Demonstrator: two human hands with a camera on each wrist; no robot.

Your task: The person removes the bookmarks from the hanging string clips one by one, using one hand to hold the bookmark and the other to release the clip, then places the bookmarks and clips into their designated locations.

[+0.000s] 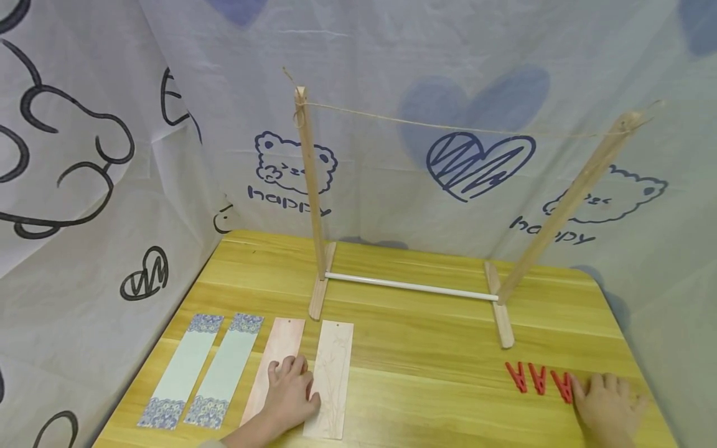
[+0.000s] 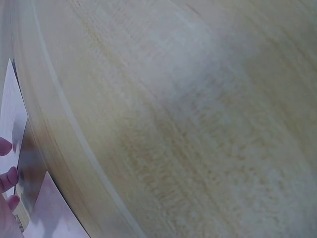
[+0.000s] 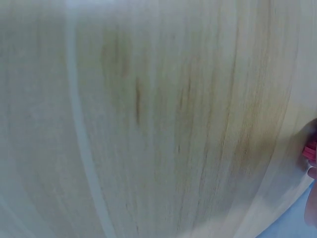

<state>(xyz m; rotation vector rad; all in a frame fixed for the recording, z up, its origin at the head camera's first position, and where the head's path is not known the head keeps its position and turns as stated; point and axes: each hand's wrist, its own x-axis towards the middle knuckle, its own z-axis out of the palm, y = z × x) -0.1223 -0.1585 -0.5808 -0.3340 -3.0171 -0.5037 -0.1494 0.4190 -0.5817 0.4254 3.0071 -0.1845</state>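
Observation:
My left hand [image 1: 289,393] lies over a pale pink paper strip [image 1: 282,339], its fingers loosely bent and the thumb reaching across the edge of a cream strip [image 1: 333,379] with a faint plant drawing. In the left wrist view only some fingers [image 2: 9,179] show at the edge, near the strips. At the right, my right hand [image 1: 609,404] rests beside a row of red clothespins [image 1: 538,378], its thumb right at the nearest one. The right wrist view catches a bit of red clothespin [image 3: 310,150] by the fingertips.
Two pale green strips [image 1: 187,367] with blue patterned ends lie at the left. Behind stands a wooden frame [image 1: 313,186] with a string [image 1: 403,121] between its posts and a white rod [image 1: 411,286] low down. Printed cloth [image 1: 381,205] surrounds the wooden table [image 1: 426,354].

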